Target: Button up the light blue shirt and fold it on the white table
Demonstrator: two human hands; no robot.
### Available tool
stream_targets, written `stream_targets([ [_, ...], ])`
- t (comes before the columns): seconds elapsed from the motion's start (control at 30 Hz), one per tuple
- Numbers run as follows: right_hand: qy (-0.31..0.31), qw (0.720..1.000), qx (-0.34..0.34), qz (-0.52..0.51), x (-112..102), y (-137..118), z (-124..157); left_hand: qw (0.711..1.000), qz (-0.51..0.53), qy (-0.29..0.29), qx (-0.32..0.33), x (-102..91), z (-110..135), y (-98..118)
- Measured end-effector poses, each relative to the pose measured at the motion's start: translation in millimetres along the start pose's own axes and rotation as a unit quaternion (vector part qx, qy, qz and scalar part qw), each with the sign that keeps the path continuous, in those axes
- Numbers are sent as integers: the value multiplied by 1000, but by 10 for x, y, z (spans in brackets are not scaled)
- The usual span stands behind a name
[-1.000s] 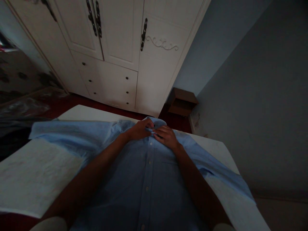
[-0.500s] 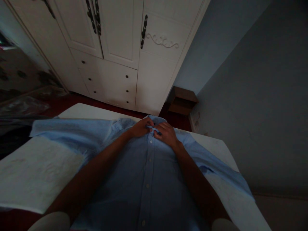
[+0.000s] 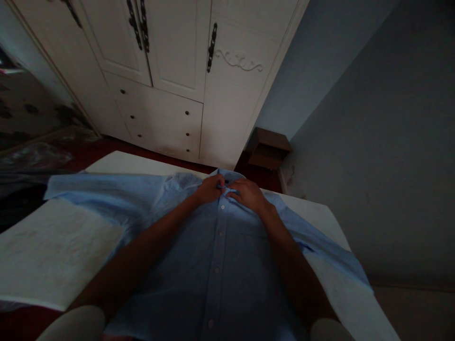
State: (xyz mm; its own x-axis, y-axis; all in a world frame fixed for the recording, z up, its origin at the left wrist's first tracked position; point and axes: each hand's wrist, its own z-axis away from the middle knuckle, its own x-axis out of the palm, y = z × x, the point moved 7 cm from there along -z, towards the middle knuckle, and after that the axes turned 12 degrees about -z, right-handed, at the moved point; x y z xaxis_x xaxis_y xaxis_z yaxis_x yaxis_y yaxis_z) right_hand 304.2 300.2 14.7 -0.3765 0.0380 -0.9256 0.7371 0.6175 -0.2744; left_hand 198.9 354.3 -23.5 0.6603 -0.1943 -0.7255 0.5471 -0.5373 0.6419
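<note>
- the blue shirt lies front up on the white table, its collar at the far edge; one sleeve reaches toward the left edge, the other sleeve toward the right edge.
- the left hand is almost closed, pinching the shirt just below the collar.
- the right hand is curled, pinching there from the other side; probably both grip so that this small part is steady.
- the sleeves seem spread aside so the row of buttons is easy to reach.
</note>
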Motion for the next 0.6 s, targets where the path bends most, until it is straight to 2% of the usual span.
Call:
stream_targets([
  [0.2, 3, 1000, -16, 23, 21, 11, -1, 999, -44, -1, 5, -4, 45, 75],
  [0.4, 28, 999, -27, 7, 1, 54, 17, 990, -126, 12, 67, -42, 96, 192],
  [0.6, 54, 998, -37, -20, -3, 107, 45, 943, -249, 119, 186, -117, 273, 404],
])
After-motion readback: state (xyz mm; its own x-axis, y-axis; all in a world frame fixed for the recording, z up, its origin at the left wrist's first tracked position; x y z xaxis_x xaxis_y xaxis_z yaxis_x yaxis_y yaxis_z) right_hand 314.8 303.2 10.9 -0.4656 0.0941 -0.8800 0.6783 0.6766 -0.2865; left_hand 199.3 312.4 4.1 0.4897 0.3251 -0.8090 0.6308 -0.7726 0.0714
